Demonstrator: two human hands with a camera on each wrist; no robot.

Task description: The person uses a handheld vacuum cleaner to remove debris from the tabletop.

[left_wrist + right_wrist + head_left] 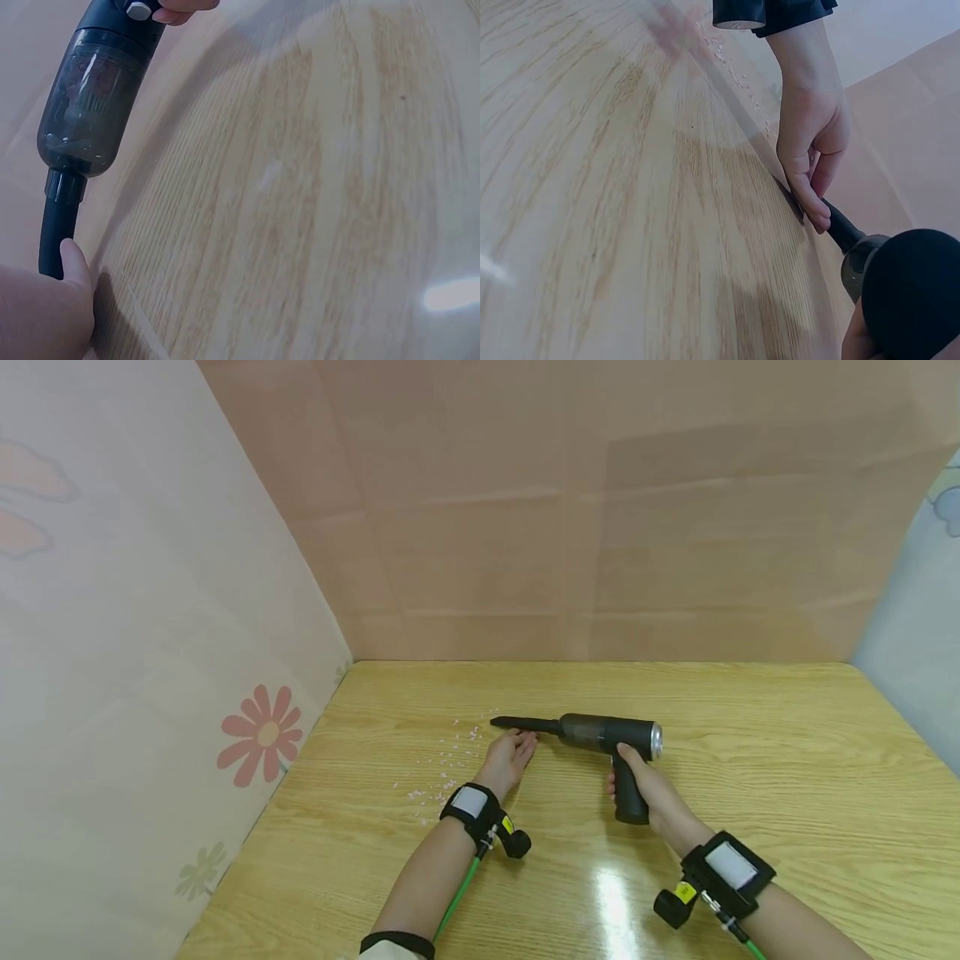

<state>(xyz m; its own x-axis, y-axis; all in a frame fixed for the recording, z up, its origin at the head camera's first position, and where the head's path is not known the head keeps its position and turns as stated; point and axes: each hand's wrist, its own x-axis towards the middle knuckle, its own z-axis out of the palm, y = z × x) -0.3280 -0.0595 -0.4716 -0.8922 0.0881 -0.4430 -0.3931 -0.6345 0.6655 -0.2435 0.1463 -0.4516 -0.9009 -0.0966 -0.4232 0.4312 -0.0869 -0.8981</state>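
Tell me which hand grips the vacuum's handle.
The right hand: its fingers curl round the handle of the vacuum. The left hand is instead at the nozzle, its fingers loosely extended.

One handheld vacuum (626,733): one nozzle (532,724), one clear chamber (84,112), one handle (630,795), one silver end cap (657,741). Two hands: left hand (507,757), right hand (654,787). Two wrist straps (470,802), two wrist cameras (517,843), two green cables (459,897), one forearm band (397,939). One counter (765,793). Three walls (510,543). One red flower print (267,733). Pale scraps (417,794): perhaps several dozen, too small in head view to count exactly.
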